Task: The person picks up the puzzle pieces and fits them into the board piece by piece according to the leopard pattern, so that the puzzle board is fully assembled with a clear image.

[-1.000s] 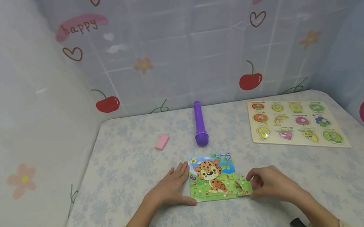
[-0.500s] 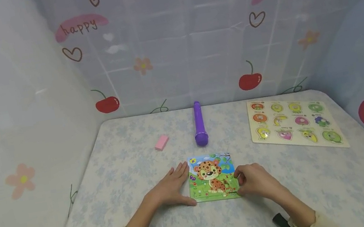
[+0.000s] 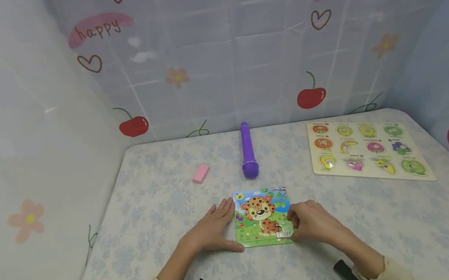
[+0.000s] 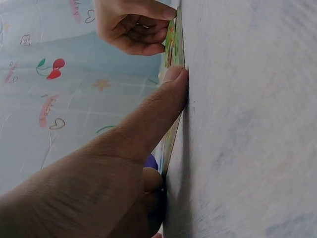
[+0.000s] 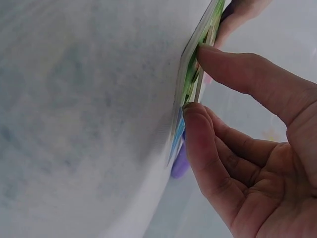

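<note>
A square jigsaw puzzle [image 3: 258,211] with a leopard cub picture lies flat on the table. My left hand [image 3: 213,231] rests at its left edge, fingers straight, the thumb [image 4: 163,101] touching the near corner side. At the lower right of the puzzle, my right hand [image 3: 314,221] pinches a puzzle piece [image 3: 284,230] between thumb and index finger. The piece tilts slightly above the board and catches the light. In the right wrist view its thin edge shows between the thumb and index fingertips of the right hand [image 5: 247,139]. Those fingers partly hide the puzzle's right edge.
Behind the puzzle lies a purple toy microphone [image 3: 247,151]. A pink block [image 3: 201,173] sits to its left. At the back right is a fruit puzzle board [image 3: 364,176]. A printed curtain [image 3: 211,63] hangs behind the table.
My right hand has moved left, bringing the piece from beside the puzzle to over its lower right part, where the piece now tilts. The left hand has stayed in place.
</note>
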`<state>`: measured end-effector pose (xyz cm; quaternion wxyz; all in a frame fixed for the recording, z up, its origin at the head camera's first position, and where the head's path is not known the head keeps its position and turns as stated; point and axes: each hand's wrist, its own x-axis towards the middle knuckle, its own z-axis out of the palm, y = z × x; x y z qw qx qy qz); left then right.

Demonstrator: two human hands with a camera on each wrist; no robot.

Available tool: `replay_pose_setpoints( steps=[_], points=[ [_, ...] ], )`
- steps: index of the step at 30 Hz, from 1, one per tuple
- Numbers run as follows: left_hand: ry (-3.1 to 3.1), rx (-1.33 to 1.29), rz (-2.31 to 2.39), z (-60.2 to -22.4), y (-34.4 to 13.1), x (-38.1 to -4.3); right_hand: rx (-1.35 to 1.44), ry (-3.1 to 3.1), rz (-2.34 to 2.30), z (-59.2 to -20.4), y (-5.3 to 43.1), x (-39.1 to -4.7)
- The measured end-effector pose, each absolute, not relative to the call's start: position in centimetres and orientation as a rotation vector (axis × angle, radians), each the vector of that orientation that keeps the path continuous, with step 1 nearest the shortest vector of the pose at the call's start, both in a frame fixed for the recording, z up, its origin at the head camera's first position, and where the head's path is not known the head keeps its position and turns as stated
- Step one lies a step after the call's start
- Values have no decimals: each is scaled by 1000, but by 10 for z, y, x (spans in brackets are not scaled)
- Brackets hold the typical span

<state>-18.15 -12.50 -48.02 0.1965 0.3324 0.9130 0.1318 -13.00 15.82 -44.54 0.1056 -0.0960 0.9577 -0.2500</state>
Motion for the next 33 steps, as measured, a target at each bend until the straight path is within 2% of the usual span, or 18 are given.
replay_pose_setpoints(
  steps=[10,24,33],
  points=[
    [2556,934,372,-481,-124,-182,-423,2834,-644,-434,154,-135],
    [2564,937,361,-478,-124,-186,-291,2768,-662,-433,154,-139],
    [2560,911,386,-480,-123,-181,-360,2805,-770,-438,159,-136]
  ],
)
